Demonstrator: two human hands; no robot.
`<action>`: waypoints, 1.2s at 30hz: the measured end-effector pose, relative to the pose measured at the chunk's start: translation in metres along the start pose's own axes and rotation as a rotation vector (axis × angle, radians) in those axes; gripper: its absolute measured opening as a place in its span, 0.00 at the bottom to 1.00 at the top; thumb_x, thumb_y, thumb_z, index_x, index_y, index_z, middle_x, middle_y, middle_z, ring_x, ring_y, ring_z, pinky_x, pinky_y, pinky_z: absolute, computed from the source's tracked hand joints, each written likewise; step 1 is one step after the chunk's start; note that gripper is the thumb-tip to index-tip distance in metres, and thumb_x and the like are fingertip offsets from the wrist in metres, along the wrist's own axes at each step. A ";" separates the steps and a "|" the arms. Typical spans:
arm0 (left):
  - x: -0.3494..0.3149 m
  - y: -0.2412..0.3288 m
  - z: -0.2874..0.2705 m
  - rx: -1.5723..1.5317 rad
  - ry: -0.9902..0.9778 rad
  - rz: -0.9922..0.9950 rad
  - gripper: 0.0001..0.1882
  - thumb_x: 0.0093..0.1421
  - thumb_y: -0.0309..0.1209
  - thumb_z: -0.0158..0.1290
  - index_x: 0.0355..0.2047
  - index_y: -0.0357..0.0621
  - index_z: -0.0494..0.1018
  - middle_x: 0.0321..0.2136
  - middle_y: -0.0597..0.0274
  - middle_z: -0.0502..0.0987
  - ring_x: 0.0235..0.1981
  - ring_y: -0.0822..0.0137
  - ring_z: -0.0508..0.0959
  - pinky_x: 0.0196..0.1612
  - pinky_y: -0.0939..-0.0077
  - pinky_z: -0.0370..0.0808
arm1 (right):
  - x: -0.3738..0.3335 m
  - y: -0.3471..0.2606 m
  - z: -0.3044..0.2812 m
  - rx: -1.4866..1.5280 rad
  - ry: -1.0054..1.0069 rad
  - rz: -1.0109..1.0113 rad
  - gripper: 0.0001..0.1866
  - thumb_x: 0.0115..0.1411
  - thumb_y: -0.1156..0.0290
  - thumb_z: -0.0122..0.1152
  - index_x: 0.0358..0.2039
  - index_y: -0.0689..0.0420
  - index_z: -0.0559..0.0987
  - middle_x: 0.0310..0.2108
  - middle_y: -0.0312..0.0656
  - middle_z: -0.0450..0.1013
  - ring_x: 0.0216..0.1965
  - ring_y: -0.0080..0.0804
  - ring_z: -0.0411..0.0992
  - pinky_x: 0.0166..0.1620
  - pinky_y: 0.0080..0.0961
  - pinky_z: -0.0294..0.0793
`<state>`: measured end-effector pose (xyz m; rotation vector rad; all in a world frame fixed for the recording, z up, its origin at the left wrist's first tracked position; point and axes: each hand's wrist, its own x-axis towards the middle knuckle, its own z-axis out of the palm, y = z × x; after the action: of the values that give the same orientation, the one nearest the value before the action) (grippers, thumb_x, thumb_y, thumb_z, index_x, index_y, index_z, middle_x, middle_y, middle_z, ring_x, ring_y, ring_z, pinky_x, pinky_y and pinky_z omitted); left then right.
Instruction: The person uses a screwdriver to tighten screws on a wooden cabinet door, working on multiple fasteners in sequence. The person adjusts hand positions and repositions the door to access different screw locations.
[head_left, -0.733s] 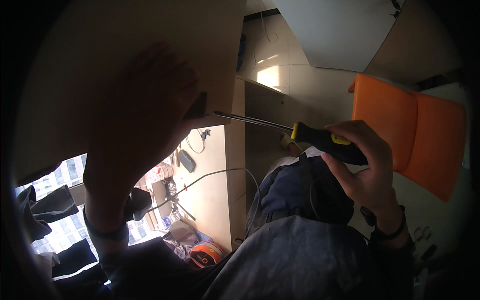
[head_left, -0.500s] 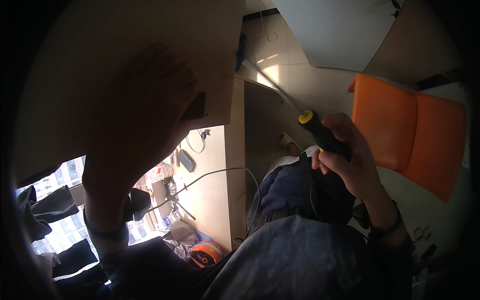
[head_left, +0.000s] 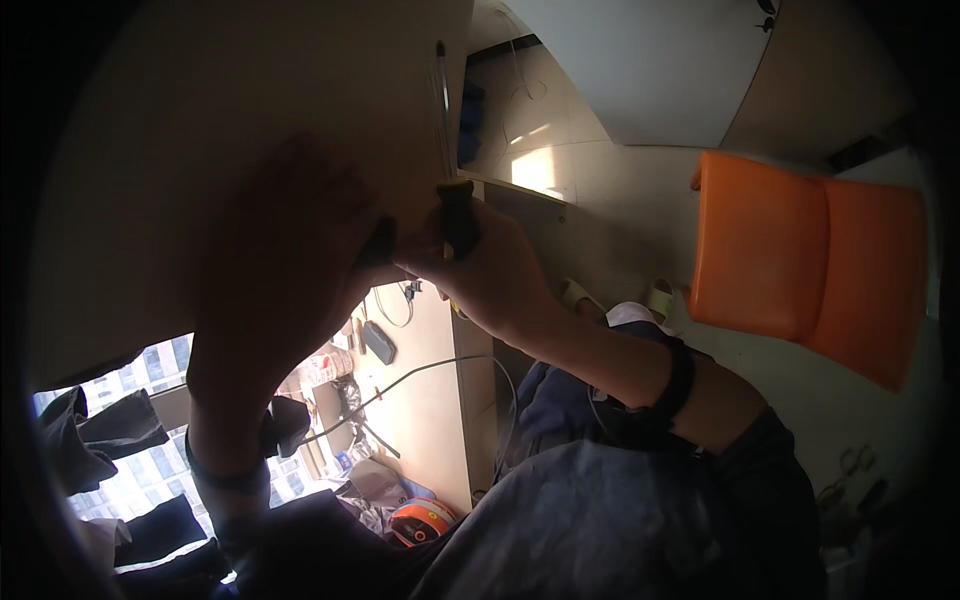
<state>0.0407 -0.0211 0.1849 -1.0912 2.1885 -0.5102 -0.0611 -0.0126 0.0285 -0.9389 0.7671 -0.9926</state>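
My right hand [head_left: 485, 265] is closed around the black and yellow handle of a screwdriver [head_left: 457, 215]. The long shaft points away from me, its dark tip in front of a large shaded panel [head_left: 200, 80]. My left hand [head_left: 300, 210] lies against that panel with its fingers stretched out, in deep shadow. A small dark piece [head_left: 378, 243] shows beside the left thumb, close to the right hand's fingertips; its kind is too dark to make out.
An orange chair [head_left: 760, 250] stands at the right. A pale panel [head_left: 640, 70] is at the far side. A grey cable [head_left: 440, 362] loops beside the pale cabinet side [head_left: 430, 420]. Clothes [head_left: 110, 430] hang by the bright window at left. An orange round object [head_left: 420, 520] lies low.
My right hand has moved left with the screwdriver, from over my lap to the panel's edge beside my left hand. The shaft now points more straight away. My left hand has stayed against the panel.
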 end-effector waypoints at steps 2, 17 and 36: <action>-0.002 -0.002 0.006 0.013 0.066 0.018 0.24 0.49 0.45 0.60 0.44 0.45 0.74 0.47 0.57 0.72 0.55 0.55 0.66 0.62 0.56 0.57 | 0.005 0.004 0.000 0.029 0.046 -0.073 0.16 0.47 0.62 0.69 0.26 0.60 0.73 0.21 0.39 0.73 0.25 0.25 0.72 0.30 0.22 0.71; 0.001 -0.002 0.012 -0.008 0.139 0.021 0.21 0.50 0.43 0.60 0.42 0.48 0.76 0.44 0.61 0.75 0.53 0.60 0.70 0.62 0.59 0.57 | 0.007 -0.004 -0.002 -0.012 0.031 -0.029 0.17 0.45 0.63 0.70 0.25 0.60 0.73 0.21 0.40 0.72 0.24 0.25 0.71 0.29 0.22 0.71; 0.003 0.010 0.012 -0.002 0.056 -0.005 0.19 0.47 0.37 0.61 0.40 0.45 0.75 0.45 0.58 0.72 0.53 0.57 0.68 0.60 0.57 0.59 | -0.003 0.010 -0.039 -0.030 0.107 -0.013 0.14 0.47 0.71 0.68 0.28 0.58 0.70 0.25 0.37 0.74 0.26 0.23 0.72 0.31 0.21 0.72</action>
<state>0.0416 -0.0187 0.1696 -1.0958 2.2354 -0.5463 -0.0924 -0.0183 0.0043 -0.9229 0.8686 -1.0522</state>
